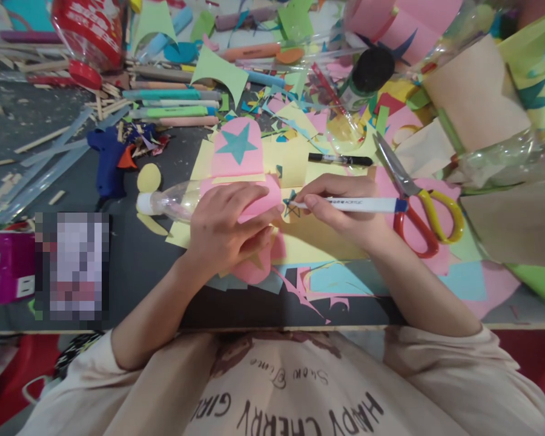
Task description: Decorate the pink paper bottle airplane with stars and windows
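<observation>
My left hand (224, 227) is closed over a clear plastic bottle (175, 201) that lies on its side, wrapped in pink paper (258, 200), white cap pointing left. A pink fin with a teal star (237, 145) stands up from the bottle. My right hand (345, 215) grips a white pen (358, 204) with a blue end. Its tip touches a small star outline (292, 208) on yellow paper (318, 242) beside the bottle.
Scissors with red and yellow handles (418, 206) lie right of my right hand. A black marker (340, 160) lies behind it. A blue glue gun (106, 160), glue sticks, coloured markers (170, 95), paper scraps and plastic bottles crowd the dark table. A blurred patch sits at the left.
</observation>
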`<state>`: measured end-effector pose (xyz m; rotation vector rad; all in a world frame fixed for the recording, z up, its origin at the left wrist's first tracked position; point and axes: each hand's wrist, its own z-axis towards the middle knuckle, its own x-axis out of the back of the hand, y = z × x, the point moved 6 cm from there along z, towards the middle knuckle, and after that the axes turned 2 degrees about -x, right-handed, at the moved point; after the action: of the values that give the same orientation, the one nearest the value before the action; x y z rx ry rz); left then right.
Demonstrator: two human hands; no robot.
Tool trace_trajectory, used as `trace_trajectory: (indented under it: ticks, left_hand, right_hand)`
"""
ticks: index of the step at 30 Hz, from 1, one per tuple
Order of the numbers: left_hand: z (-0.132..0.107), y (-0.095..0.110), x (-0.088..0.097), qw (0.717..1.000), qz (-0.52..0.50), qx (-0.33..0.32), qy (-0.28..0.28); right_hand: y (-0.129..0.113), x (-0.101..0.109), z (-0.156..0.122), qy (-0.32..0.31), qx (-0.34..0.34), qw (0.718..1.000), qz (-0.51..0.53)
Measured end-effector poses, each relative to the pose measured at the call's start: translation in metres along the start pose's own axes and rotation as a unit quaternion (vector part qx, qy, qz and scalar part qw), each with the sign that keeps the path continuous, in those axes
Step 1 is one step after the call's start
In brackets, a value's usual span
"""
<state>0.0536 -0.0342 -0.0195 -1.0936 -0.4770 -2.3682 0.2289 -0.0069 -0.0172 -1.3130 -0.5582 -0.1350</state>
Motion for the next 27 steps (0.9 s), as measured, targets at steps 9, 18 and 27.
trace_trajectory:
  ticks: [9, 18, 27]
  left_hand:
    - [-0.0049, -0.003, -0.0039, 1.0, -0.025, 0.015, 0.007]
    - [-0.0015, -0.0015, -0.0015, 1.0, -0.012, 0.009, 0.012]
    - [-0.0016, -0.0015, -0.0014, 1.0, -0.006, 0.0, 0.01]
  right_hand:
    - [-0.0015, 0.0015, 0.0015, -0.005, 0.002, 1.0, -0.01]
    - [-0.0011, 0.0007, -0.0006, 0.013, 0.014, 1.0, -0.002]
    - [-0.0015, 0.0077, -0.002, 0.035, 0.032, 0.999, 0.011]
